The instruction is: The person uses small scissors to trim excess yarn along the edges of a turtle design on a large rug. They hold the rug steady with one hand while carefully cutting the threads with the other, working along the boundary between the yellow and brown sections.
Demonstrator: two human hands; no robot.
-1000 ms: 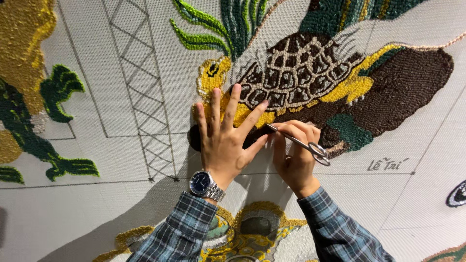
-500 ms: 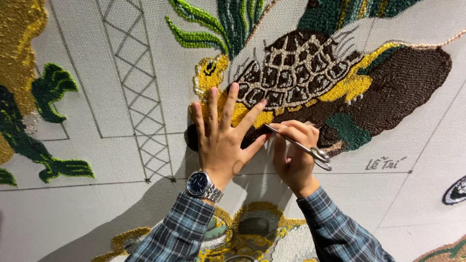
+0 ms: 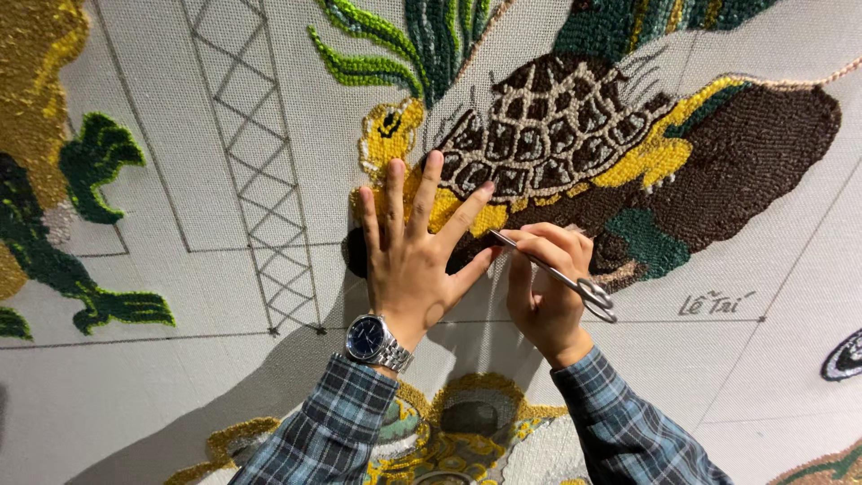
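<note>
A large white tufting cloth (image 3: 224,296) fills the view, with a tufted turtle (image 3: 575,135) in brown, yellow and cream yarn at its upper middle. My left hand (image 3: 413,256) lies flat on the cloth, fingers spread, pressing the yellow and dark yarn below the turtle's head. It wears a silver wristwatch (image 3: 377,341). My right hand (image 3: 548,287) grips small silver scissors (image 3: 561,278), their tips pointing left toward my left thumb at the dark brown yarn. Both sleeves are blue plaid.
Green tufted leaves (image 3: 386,49) sit above the turtle. A drawn lattice column (image 3: 256,153) runs down the left. Green and yellow tufted shapes (image 3: 63,216) line the left edge. Another yellow tufted patch (image 3: 467,431) lies below my wrists.
The view has shifted slightly; both hands stay in nearly the same place on the cloth, with the scissors still pointed at the dark yarn.
</note>
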